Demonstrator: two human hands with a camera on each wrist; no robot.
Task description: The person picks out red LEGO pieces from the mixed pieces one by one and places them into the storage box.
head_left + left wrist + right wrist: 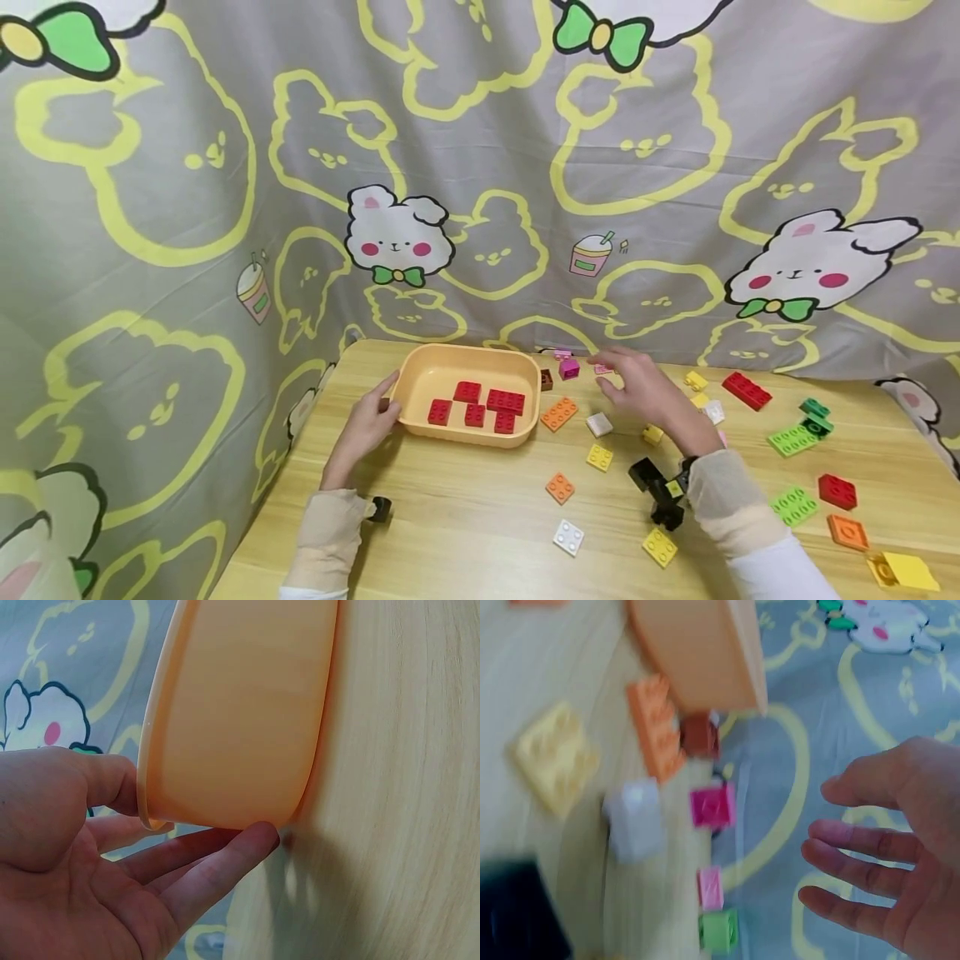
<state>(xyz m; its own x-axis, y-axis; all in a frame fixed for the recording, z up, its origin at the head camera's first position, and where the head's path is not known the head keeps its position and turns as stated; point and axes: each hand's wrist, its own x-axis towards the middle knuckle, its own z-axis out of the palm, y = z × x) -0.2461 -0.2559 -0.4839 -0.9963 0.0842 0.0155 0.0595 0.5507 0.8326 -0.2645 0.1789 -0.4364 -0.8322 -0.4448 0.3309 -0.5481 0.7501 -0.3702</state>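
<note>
My left hand (367, 425) grips the left end of a light-orange plastic tub (465, 434). In the left wrist view the rim is pinched by that hand (112, 855), with other fingers against the tub's outer wall (240, 720). Inside the tub lie several red toy building bricks (506, 402). Over the table's back right of the tub hovers my right hand (645, 387), fingers apart and holding nothing. Near it are a magenta brick (712, 806), a pink brick (710, 889) and a light green brick (718, 930).
Between tub and right arm lie an orange brick (558, 413), a white brick (599, 425) and a yellow brick (599, 457). Further right are a red brick (747, 390), green bricks (795, 439) and a yellow piece (903, 572). A patterned curtain (465, 308) hangs behind the table.
</note>
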